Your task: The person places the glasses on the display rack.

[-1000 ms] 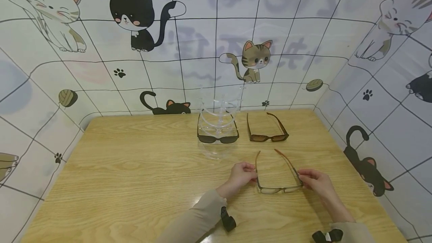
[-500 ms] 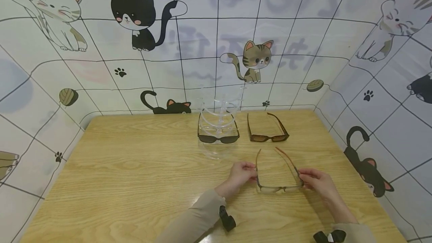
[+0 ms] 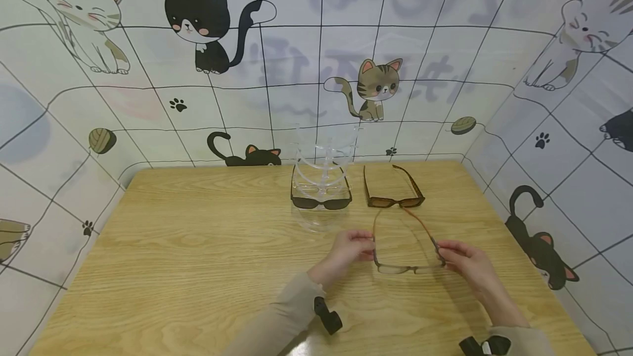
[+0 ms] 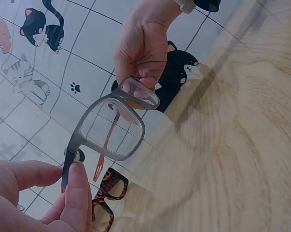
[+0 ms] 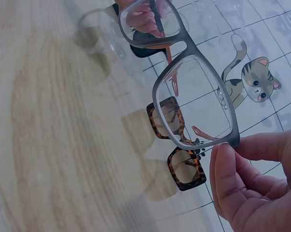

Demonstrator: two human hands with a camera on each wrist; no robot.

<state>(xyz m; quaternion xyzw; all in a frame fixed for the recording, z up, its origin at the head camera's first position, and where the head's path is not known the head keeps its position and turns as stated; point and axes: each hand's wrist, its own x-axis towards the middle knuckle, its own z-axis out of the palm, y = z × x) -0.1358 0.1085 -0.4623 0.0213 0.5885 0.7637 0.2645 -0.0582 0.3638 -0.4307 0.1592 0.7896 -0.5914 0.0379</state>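
A pair of eyeglasses (image 3: 394,270) with a grey frame, clear lenses and orange-brown temple tips is held between both hands, temples unfolded and pointing to the back. My left hand (image 3: 346,254) pinches the left temple near its hinge; in the left wrist view the thumb and fingers (image 4: 76,193) close on it. At the opposite hinge my right hand (image 3: 467,265) pinches the other temple, thumb and fingertips (image 5: 225,152) right at the frame's corner. In both wrist views the glasses hang above the wooden table.
Tortoiseshell sunglasses (image 3: 394,202) lie unfolded just behind the eyeglasses. To their left stands a clear acrylic glasses rack (image 3: 316,224), with black sunglasses (image 3: 321,203) at its lower part. A cat-printed sheet (image 3: 296,70) borders the wooden table (image 3: 198,257) at the back and sides.
Both hands have lifted the eyeglasses slightly and carried them a little toward the back; the temple tips now overlap the tortoiseshell sunglasses in the head view. The sunglasses and rack stay put.
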